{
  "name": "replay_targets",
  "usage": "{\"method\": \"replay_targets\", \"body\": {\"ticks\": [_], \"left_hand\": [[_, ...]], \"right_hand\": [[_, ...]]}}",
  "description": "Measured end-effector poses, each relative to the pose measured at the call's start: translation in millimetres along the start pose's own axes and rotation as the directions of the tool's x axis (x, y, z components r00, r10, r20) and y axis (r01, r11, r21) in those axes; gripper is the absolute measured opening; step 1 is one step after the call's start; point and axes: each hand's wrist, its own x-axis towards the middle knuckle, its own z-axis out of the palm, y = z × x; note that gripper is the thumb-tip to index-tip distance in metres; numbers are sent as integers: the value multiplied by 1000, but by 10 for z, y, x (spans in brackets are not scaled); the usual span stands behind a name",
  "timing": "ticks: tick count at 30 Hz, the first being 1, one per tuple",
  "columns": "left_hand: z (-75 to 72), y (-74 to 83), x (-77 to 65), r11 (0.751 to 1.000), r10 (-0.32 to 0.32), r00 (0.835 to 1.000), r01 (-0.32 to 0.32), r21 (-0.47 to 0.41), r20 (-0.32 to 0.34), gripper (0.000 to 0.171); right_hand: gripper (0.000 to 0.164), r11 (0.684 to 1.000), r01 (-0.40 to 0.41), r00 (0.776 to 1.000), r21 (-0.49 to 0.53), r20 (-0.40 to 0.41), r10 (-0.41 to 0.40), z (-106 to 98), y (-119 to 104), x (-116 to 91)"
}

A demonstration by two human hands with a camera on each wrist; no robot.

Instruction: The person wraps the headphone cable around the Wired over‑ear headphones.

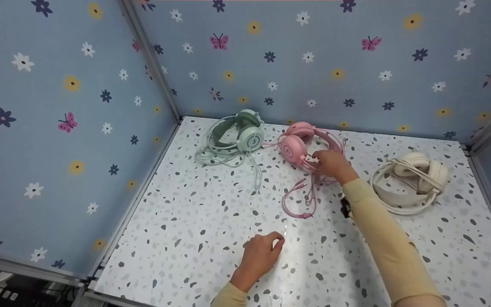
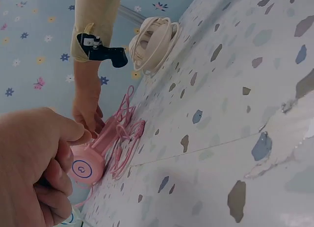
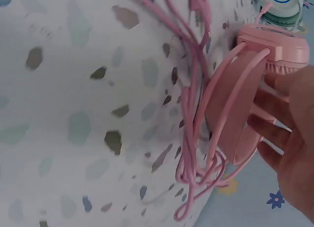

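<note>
The pink plastic over-ear headphones (image 1: 293, 149) are pink throughout, cable included, save a dark blue ring-shaped mark on the ear cup. The pale mint-green over-ear headphones (image 1: 250, 138) have darker green cushions. The cream-white over-ear headphones (image 1: 435, 175) have a matching cable. Grey, dark and bluish chips speckle the white worktop (image 1: 194, 221). White, yellow and navy flowers and pink butterflies pattern the light blue wall panels (image 1: 284, 30). The long sleeves (image 1: 386, 243) are plain pale yellow.

The person's right arm (image 1: 386, 238) stretches forward, right hand (image 1: 334, 164) loosely bent. The left hand (image 1: 259, 256) curls loosely, nearer the body.
</note>
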Motion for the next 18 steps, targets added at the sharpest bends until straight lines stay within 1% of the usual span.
{"method": "replay_targets", "body": {"ticks": [2, 4, 6, 8, 9, 11, 13, 14, 16, 17, 18], "left_hand": [[33, -3, -9, 1000, 13, 1000, -13, -15, 17, 9], [63, -15, -16, 998, 22, 999, -20, -59, 45, 9], [86, -34, -21, 993, 30, 997, -22, -112, 74, 10], [103, -58, -31, 987, 40, 994, -23, -158, 100, 10], [110, -70, -38, 984, 43, 993, -23, -175, 113, 10], [119, -93, -53, 979, 50, 989, -21, -204, 139, 11], [124, -114, -72, 972, 51, 984, -10, -235, 170, 12], [123, -122, -80, 968, 50, 982, -2, -250, 185, 13], [112, -135, -86, 961, 47, 978, 11, -278, 203, 14], [108, -140, -86, 956, 47, 977, 15, -292, 207, 14], [105, -141, -81, 952, 52, 977, 13, -305, 205, 14]], "right_hand": [[32, 993, -13, 999, -115, 33, 17, 31, 19, -90], [39, 980, -16, 997, -197, 66, 30, 75, 3, -162], [36, 969, 22, 998, -245, 66, -6, 131, -48, -198], [30, 964, 91, 996, -249, 45, -83, 196, -106, -208], [27, 968, 122, 992, -219, 37, -117, 228, -137, -217], [18, 977, 174, 985, -124, 19, -173, 274, -202, -244], [13, 976, 216, 976, -15, -23, -216, 265, -280, -298], [13, 974, 222, 974, 40, -55, -220, 241, -321, -334], [10, 963, 229, 966, 139, -155, -208, 139, -415, -407], [12, 955, 231, 959, 187, -210, -191, 72, -455, -444], [15, 944, 205, 957, 260, -257, -138, 3, -489, -482]]}}
